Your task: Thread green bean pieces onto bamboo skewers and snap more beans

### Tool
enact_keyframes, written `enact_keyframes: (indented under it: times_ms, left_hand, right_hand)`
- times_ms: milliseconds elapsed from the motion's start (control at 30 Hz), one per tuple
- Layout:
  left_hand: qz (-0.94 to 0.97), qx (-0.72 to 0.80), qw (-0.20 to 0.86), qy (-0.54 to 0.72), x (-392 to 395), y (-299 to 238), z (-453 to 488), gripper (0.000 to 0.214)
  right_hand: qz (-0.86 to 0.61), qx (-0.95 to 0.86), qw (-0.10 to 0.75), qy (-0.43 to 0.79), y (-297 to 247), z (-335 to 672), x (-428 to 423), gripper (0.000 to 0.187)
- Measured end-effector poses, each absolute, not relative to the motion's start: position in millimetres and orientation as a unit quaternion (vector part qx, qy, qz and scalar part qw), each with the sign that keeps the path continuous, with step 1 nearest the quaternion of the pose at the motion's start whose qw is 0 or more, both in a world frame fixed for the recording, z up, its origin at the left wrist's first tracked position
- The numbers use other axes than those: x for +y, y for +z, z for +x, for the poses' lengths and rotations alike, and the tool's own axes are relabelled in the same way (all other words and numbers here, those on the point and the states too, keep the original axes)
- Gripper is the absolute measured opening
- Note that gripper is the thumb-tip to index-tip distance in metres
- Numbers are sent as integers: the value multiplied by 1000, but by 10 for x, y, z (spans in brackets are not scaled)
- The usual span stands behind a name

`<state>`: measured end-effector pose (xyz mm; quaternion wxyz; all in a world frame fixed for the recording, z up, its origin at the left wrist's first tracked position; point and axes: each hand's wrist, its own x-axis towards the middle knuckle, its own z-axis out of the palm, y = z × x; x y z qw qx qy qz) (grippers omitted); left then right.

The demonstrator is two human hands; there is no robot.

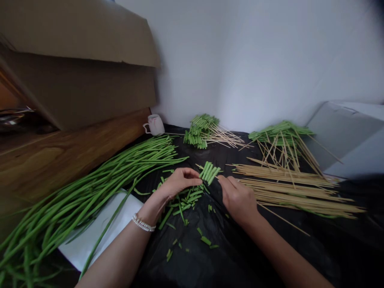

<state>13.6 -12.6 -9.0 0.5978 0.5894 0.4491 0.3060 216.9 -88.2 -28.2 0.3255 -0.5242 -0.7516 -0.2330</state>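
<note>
Between my hands is a wooden skewer with several cut pieces of long green bean (209, 173) threaded side by side on it. My right hand (237, 196) is closed around the skewer's right end. On the other side, my left hand (183, 181) has thumb and fingers curled together at the left edge of the row of pieces; whether they pinch a piece or the skewer is too small to make out. Loose cut bean pieces (192, 198) lie under and beside my left hand. A spread of bare wooden skewers (294, 192) lies to the right of my right hand.
Whole long beans (114, 180) stretch along the left, partly over a white sheet (105, 228). Filled skewers are piled at the back middle (201, 130) and back right (282, 134). A white mug (155, 125), a cardboard box (90, 80) and a pale box (348, 136) stand around the black plastic cover (192, 264).
</note>
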Motion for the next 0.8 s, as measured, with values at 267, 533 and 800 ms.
enact_keyframes:
  times_ms: [267,533,800]
  left_hand:
    - [816,448,343,121,-90,-124,-12,21]
    - [796,421,386,201,-50,-102,-23,17]
    - [444,425,654,441,-7,-63,30,20]
  right_hand:
    - [-532,-740,321,-259,-278,2210,-856,23]
    - [-530,-736,330,-262,-266,2203,-864,23]
    - [-520,-743,333,-256,-253,2181,-884,24]
